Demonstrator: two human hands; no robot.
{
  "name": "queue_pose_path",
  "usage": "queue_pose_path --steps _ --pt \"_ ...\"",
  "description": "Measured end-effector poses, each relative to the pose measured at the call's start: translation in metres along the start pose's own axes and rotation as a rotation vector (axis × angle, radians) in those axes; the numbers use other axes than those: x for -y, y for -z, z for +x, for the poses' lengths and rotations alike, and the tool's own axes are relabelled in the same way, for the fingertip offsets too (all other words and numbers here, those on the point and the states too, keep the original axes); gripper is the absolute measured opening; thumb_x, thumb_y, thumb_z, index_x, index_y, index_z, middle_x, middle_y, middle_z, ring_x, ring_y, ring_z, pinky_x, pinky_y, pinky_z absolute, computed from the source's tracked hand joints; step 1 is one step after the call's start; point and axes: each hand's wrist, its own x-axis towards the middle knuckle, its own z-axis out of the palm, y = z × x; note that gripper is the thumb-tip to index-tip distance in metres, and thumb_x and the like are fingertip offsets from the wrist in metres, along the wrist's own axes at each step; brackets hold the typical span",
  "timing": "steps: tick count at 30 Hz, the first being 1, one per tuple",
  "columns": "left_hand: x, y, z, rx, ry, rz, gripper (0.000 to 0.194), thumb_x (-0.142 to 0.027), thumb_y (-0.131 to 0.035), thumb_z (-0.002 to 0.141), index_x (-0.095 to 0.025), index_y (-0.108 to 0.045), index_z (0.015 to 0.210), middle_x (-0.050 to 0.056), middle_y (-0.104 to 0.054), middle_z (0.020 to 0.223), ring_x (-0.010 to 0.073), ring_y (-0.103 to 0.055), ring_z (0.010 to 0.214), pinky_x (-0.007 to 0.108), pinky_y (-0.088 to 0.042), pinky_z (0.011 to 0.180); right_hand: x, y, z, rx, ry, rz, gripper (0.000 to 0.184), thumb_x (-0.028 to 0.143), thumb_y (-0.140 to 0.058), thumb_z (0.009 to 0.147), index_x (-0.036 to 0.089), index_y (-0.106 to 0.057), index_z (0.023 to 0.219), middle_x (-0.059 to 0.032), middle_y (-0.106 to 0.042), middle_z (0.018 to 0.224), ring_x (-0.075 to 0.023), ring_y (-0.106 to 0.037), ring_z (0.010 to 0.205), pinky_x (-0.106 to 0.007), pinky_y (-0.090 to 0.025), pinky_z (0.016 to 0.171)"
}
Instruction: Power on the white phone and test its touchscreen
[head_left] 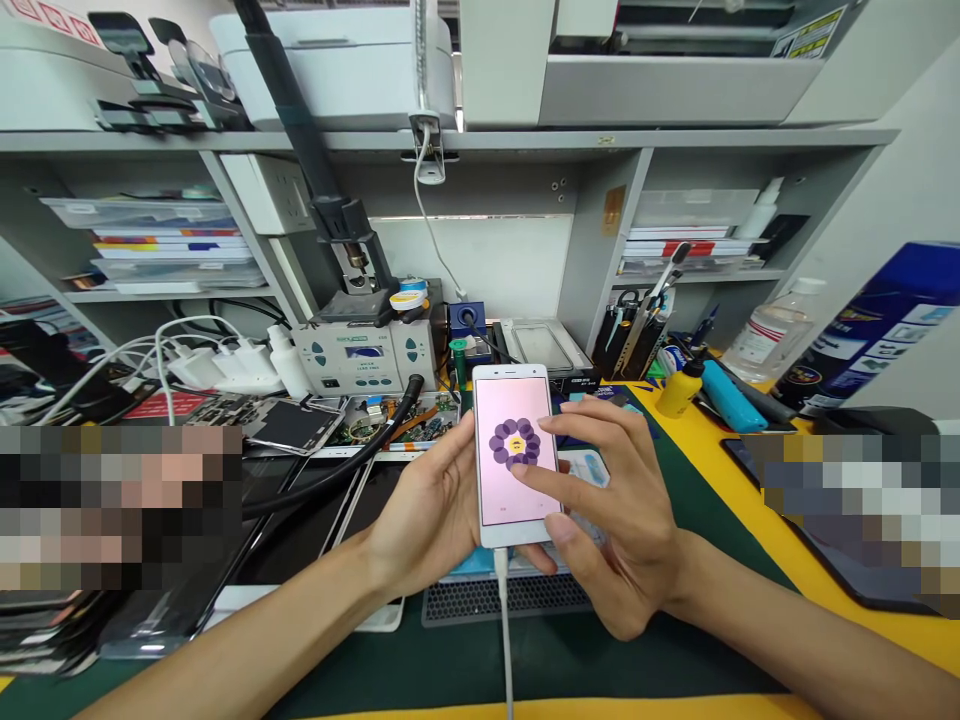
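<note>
A white smartphone (517,502) with a lit pink screen stands nearly upright in my left hand (431,505). My thumb lies along its left edge, and fingers of that hand show behind its lower right. On the screen is a ring of purple circles around a yellow centre. My right hand (619,500) is at the phone's right side with fingers spread; the fingertips are over the screen, and whether they touch the glass I cannot tell. A white charging cable (504,610) is plugged into the phone's bottom and runs down toward me.
Behind the phone lie a perforated dark grey plate (457,602) and a tray of small circuit parts (375,420). A grey soldering station (360,355) stands at back left, its thick black hose (337,480) crossing the bench. Bottles, including a yellow one (681,388), stand right.
</note>
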Motion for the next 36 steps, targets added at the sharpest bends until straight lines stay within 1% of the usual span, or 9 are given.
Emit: queue_pose_path --steps 5,11,15,18,20,24,27,31,36 --pt "0.0004 -0.0004 -0.0004 -0.013 0.003 0.004 0.053 -0.047 -0.030 0.105 -0.024 -0.046 0.150 0.008 -0.066 0.132 0.0265 -0.062 0.120 0.043 -0.046 0.102 -0.0005 -0.0015 -0.0024 0.026 -0.013 0.004 0.038 0.019 -0.057 0.074 0.013 -0.072 0.109 -0.0165 -0.053 0.127 -0.0348 -0.050 0.121 -0.060 -0.043 0.099" --pt "-0.0002 -0.0016 -0.0014 -0.040 0.000 0.009 0.053 -0.048 -0.032 0.105 -0.024 -0.046 0.150 0.009 -0.066 0.133 0.0261 -0.062 0.119 0.041 -0.048 0.100 0.0007 -0.0023 0.0002 0.070 -0.028 -0.017 0.041 0.023 -0.056 0.078 0.014 -0.070 0.115 -0.0174 -0.050 0.133 -0.0370 -0.045 0.126 -0.061 -0.040 0.101" --pt "-0.0001 -0.0001 -0.0022 -0.029 0.007 0.023 0.054 -0.048 -0.031 0.105 -0.024 -0.044 0.151 0.011 -0.066 0.132 0.0280 -0.065 0.114 0.041 -0.055 0.089 0.0004 -0.0009 0.0016 0.031 -0.016 -0.007 0.040 0.021 -0.054 0.076 0.011 -0.069 0.112 -0.0183 -0.051 0.130 -0.0360 -0.048 0.124 -0.061 -0.040 0.102" --pt "-0.0003 0.0004 -0.0018 -0.003 0.019 0.040 0.056 -0.050 -0.026 0.105 -0.024 -0.042 0.152 0.016 -0.065 0.131 0.0325 -0.067 0.107 0.043 -0.059 0.073 -0.0003 0.0005 -0.0001 -0.014 -0.052 -0.016 0.038 0.019 -0.053 0.076 0.010 -0.069 0.109 -0.0179 -0.053 0.124 -0.0350 -0.051 0.120 -0.060 -0.041 0.101" --pt "-0.0006 0.0002 -0.0011 0.003 0.017 0.052 0.057 -0.050 -0.024 0.105 -0.023 -0.042 0.151 0.018 -0.064 0.130 0.0335 -0.068 0.104 0.044 -0.060 0.069 -0.0007 0.0009 -0.0012 -0.033 -0.069 -0.025 0.037 0.018 -0.052 0.076 0.010 -0.068 0.109 -0.0172 -0.054 0.121 -0.0350 -0.051 0.120 -0.060 -0.041 0.100" --pt "-0.0003 0.0004 -0.0001 -0.001 0.018 0.072 0.059 -0.050 -0.022 0.104 -0.020 -0.044 0.151 0.019 -0.065 0.129 0.0328 -0.070 0.098 0.051 -0.060 0.073 -0.0009 0.0009 -0.0012 -0.048 -0.082 -0.027 0.038 0.017 -0.051 0.076 0.012 -0.066 0.111 -0.0165 -0.055 0.120 -0.0352 -0.052 0.119 -0.060 -0.042 0.098" --pt "0.0007 0.0020 -0.0004 0.005 0.019 0.064 0.062 -0.053 -0.021 0.104 -0.021 -0.038 0.154 0.020 -0.065 0.129 0.0335 -0.070 0.098 0.055 -0.058 0.076 -0.0007 0.0008 0.0000 -0.052 -0.082 -0.026 0.036 0.016 -0.052 0.077 0.012 -0.066 0.110 -0.0157 -0.056 0.118 -0.0347 -0.053 0.117 -0.058 -0.042 0.097" --pt "0.0012 0.0033 -0.0021 0.034 0.035 0.065 0.064 -0.057 -0.020 0.103 -0.027 -0.027 0.158 0.018 -0.061 0.135 0.0334 -0.067 0.107 0.053 -0.055 0.084 -0.0001 0.0004 0.0011 -0.047 -0.070 -0.018 0.033 0.015 -0.052 0.077 0.010 -0.068 0.106 -0.0166 -0.056 0.117 -0.0340 -0.053 0.116 -0.058 -0.042 0.097" --pt "-0.0001 0.0013 -0.0034 0.045 0.033 0.109 0.064 -0.057 -0.020 0.103 -0.027 -0.025 0.159 0.016 -0.058 0.141 0.0322 -0.063 0.115 0.050 -0.050 0.093 -0.0003 -0.0005 0.0010 0.034 -0.052 -0.007 0.038 0.017 -0.053 0.077 0.009 -0.069 0.111 -0.0184 -0.052 0.125 -0.0351 -0.049 0.121 -0.060 -0.041 0.100"
